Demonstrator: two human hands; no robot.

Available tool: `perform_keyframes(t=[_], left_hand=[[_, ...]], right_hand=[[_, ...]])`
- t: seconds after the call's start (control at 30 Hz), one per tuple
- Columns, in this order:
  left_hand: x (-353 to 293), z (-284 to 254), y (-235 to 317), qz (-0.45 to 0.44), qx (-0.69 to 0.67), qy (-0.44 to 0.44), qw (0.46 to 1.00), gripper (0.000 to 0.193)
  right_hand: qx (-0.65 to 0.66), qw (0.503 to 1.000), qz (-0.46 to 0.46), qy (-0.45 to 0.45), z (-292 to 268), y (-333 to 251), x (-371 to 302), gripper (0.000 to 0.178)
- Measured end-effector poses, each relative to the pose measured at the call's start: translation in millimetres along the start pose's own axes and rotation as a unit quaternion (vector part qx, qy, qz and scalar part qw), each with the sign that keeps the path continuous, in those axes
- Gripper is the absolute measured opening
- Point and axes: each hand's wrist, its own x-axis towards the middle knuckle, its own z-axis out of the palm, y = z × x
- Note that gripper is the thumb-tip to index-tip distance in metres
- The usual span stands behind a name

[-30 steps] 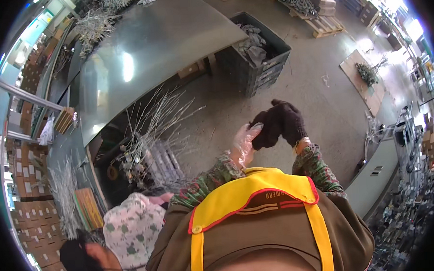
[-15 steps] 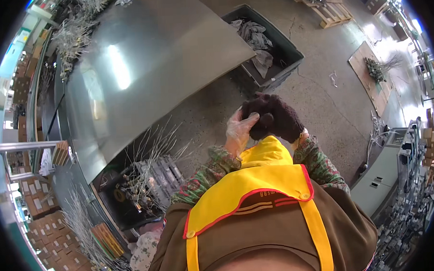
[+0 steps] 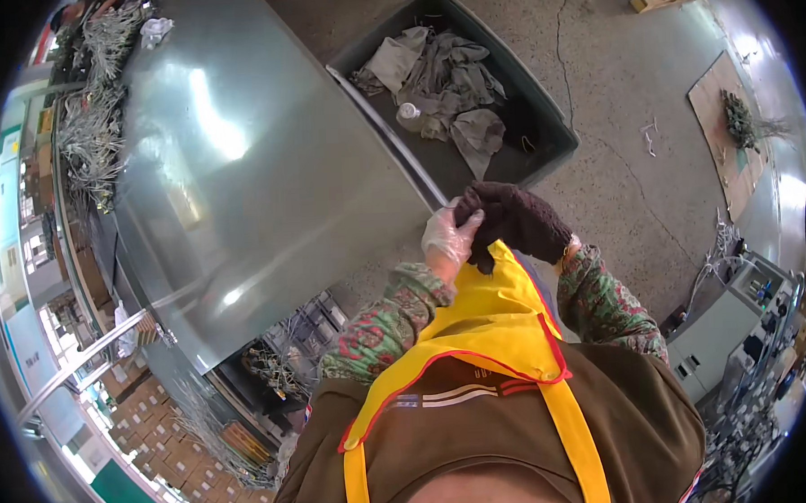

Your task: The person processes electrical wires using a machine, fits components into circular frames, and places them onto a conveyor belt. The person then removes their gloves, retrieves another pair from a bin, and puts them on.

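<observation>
In front of the yellow apron [image 3: 464, 312], my two hands meet at the near corner of the grey metal tabletop [image 3: 275, 194]. A thin clear plastic glove covers my left hand [image 3: 451, 234]. Its thumb and fingers close on dark knitted fabric at the finger end of a dark brown glove [image 3: 523, 219]. That glove covers my right hand [image 3: 532, 226], which reaches in from the right, bent toward the left one. One dark finger-shaped piece hangs down below the hands. How my right fingers lie inside the dark fabric is hidden, as is whether a second dark glove is there.
Beyond my hands stands a dark plastic bin [image 3: 542, 137] with grey cloths [image 3: 454, 78] and a small white roll. Wire bundles [image 3: 96, 130] lie along the table's far left edge. A grey cabinet [image 3: 708, 346] stands at the right. A board [image 3: 717, 139] with a wire bundle lies on the floor.
The view has shifted, so more of the bin shows. My left fingers have come to pinch the dark fabric, and my right hand has turned, a dark finger-shaped piece now hanging below.
</observation>
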Motion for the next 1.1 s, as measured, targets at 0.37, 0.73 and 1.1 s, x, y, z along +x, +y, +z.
perform_keyframes(t=[0.37, 0.73, 1.1], left_hand=[[127, -23, 8, 0.002, 0.199, 0.155, 0.968, 0.029], [130, -121, -1, 0.152, 0.358, 0.177, 0.904, 0.061], [135, -173, -44, 0.171, 0.441, 0.111, 0.874, 0.069]], right_hand=[[0.438, 0.832, 0.206, 0.272, -138, 90, -95, 0.031], [-0.002, 0.947, 0.151, 0.283, -206, 71, 161, 0.030], [-0.504, 0.813, 0.077, 0.282, -342, 146, 499, 0.047]])
